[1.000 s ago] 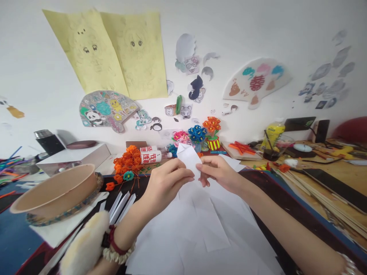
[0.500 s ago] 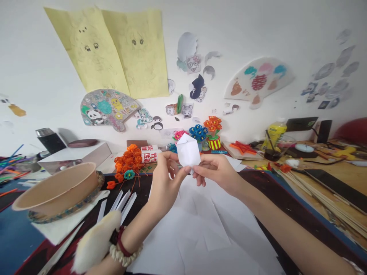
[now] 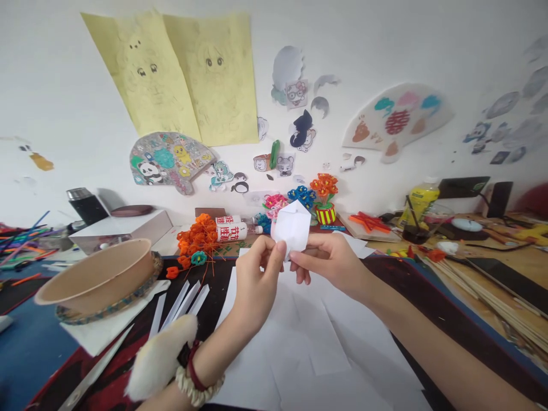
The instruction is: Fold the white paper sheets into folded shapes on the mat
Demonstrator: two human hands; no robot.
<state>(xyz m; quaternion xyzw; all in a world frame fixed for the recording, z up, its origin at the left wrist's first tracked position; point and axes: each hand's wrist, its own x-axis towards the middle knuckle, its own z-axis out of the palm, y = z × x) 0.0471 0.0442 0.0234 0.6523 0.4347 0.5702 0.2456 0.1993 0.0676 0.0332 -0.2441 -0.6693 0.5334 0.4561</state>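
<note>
A small piece of folded white paper [image 3: 293,226] is held up in front of me, with a creased point at its top. My left hand [image 3: 260,268] pinches its lower left edge between thumb and fingers. On the other side, my right hand [image 3: 329,258] grips the lower right edge, its thumb in front and fingers behind. Both hands hover over large white paper sheets [image 3: 299,342] spread on the dark mat. A fluffy white ornament [image 3: 160,359] and scrunchies circle my left wrist.
At left lie a beige bowl [image 3: 98,274], scissors [image 3: 96,371] and folded paper strips [image 3: 182,305]. Orange pipe-cleaner flowers [image 3: 197,237] and a striped pot [image 3: 326,213] stand near the wall. On the right are a yellow-labelled bottle [image 3: 419,205], wooden sticks [image 3: 483,297] and a dark flat device [image 3: 511,282].
The view has shifted slightly, so the scene sits further right. The folded paper is turned a little, and my left thumb has moved higher on its edge.
</note>
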